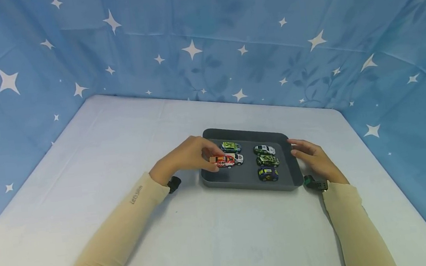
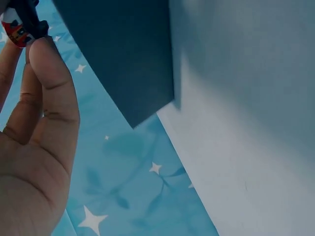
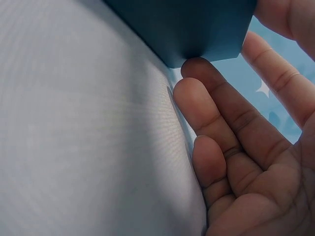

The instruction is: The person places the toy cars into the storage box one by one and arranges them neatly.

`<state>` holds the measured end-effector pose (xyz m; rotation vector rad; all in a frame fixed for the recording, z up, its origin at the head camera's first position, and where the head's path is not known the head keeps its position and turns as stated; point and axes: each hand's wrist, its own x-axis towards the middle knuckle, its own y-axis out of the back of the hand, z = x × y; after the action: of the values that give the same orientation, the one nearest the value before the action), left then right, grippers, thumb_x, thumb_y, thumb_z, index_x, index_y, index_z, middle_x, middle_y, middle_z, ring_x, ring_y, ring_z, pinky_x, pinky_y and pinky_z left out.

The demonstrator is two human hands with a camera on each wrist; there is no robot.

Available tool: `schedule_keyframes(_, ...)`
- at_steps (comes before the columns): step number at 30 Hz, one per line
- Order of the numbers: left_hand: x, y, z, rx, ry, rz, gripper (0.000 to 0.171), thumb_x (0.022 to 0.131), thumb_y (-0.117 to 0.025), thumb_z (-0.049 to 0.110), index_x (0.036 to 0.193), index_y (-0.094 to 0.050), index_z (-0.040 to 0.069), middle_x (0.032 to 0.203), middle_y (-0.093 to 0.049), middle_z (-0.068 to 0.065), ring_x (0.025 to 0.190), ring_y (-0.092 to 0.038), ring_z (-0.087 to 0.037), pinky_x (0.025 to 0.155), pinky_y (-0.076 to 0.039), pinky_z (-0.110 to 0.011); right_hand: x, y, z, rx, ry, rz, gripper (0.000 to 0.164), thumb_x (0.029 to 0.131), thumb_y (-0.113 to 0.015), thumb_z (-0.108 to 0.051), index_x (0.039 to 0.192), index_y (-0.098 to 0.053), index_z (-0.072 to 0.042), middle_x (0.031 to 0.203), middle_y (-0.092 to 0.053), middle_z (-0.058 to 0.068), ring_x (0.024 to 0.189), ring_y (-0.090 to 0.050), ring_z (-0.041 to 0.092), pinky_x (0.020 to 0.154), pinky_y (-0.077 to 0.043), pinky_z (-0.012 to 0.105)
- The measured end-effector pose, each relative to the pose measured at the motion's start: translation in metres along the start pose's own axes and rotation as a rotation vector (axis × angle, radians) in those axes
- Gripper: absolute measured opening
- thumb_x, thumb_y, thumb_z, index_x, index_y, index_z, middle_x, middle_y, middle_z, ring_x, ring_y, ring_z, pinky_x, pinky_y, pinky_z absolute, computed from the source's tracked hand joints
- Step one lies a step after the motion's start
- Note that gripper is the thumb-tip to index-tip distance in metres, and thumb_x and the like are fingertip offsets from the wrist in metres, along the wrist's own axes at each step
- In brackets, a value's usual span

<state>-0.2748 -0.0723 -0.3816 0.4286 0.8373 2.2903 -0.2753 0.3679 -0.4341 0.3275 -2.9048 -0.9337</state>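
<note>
My left hand (image 1: pixel 193 153) pinches a red, orange and white toy car (image 1: pixel 224 161) between thumb and fingers, over the left part of a dark grey tray (image 1: pixel 234 184). In the left wrist view, a piece of this car (image 2: pixel 18 32) shows at the fingertips. Within the tray, the held car overlaps a white toy car (image 1: pixel 239 159), and a green-yellow toy car (image 1: pixel 231 146) sits just behind. Fingertips of my right hand (image 1: pixel 314 157) touch the tray's right side; the right wrist view has them against its outer wall (image 3: pixel 197 34), fingers loosely extended.
On the tray's right half stand a white and black toy car (image 1: pixel 264 149), a green patterned one (image 1: pixel 268 160) and a purple-blue one (image 1: pixel 268 174), in a column. A white-covered table (image 1: pixel 224 236) carries the tray. Blue curtains with stars (image 1: pixel 204 51) hang behind and beside it.
</note>
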Motion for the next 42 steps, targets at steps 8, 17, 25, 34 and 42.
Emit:
schedule_keyframes(8,0.008,-0.010,0.005,0.039,0.023,-0.019,0.041,0.089,-0.092,0.015,0.128,-0.080,0.010,0.114,-0.080,0.002,0.106,-0.074,-0.016,0.095,-0.059,-0.037,0.001,0.000,0.000,0.003,0.002,-0.001,0.057,0.112,-0.062,-0.025,0.161,-0.046,0.001,0.161,-0.048,0.030,0.123,-0.050,-0.005,0.121,-0.034,0.070)
schedule_keyframes(17,0.017,-0.021,0.008,0.093,0.053,-0.019,0.039,0.089,-0.092,0.016,0.126,-0.082,0.011,0.113,-0.080,0.002,0.101,-0.072,-0.014,0.092,-0.058,-0.032,0.001,0.000,-0.001,0.006,-0.007,0.003,0.058,0.112,-0.062,-0.025,0.161,-0.046,0.001,0.161,-0.048,0.030,0.122,-0.050,-0.004,0.122,-0.032,0.070)
schedule_keyframes(25,0.023,-0.032,0.010,0.186,0.026,0.003,0.038,0.088,-0.093,0.017,0.124,-0.082,0.011,0.102,-0.080,0.004,0.086,-0.066,-0.009,0.081,-0.056,-0.028,0.000,0.000,-0.001,-0.001,-0.005,-0.001,0.058,0.113,-0.061,-0.025,0.162,-0.045,0.001,0.161,-0.048,0.030,0.122,-0.049,-0.004,0.121,-0.033,0.070)
schedule_keyframes(34,0.029,-0.043,0.011,0.227,0.053,-0.010,0.037,0.087,-0.095,0.018,0.122,-0.083,0.014,0.106,-0.081,0.005,0.089,-0.071,-0.010,0.081,-0.057,-0.029,0.000,0.000,-0.002,-0.010,-0.010,-0.001,0.057,0.113,-0.061,-0.024,0.162,-0.045,0.000,0.161,-0.048,0.030,0.138,-0.053,0.021,0.122,-0.033,0.070)
schedule_keyframes(42,0.031,-0.047,0.013,0.276,0.070,-0.014,0.039,0.086,-0.095,0.020,0.123,-0.083,0.013,0.099,-0.079,0.004,0.087,-0.069,-0.010,0.078,-0.058,-0.030,-0.001,-0.001,-0.005,0.004,0.000,0.000,0.057,0.113,-0.061,-0.024,0.162,-0.045,0.001,0.162,-0.047,0.029,0.130,-0.052,0.005,0.121,-0.034,0.068)
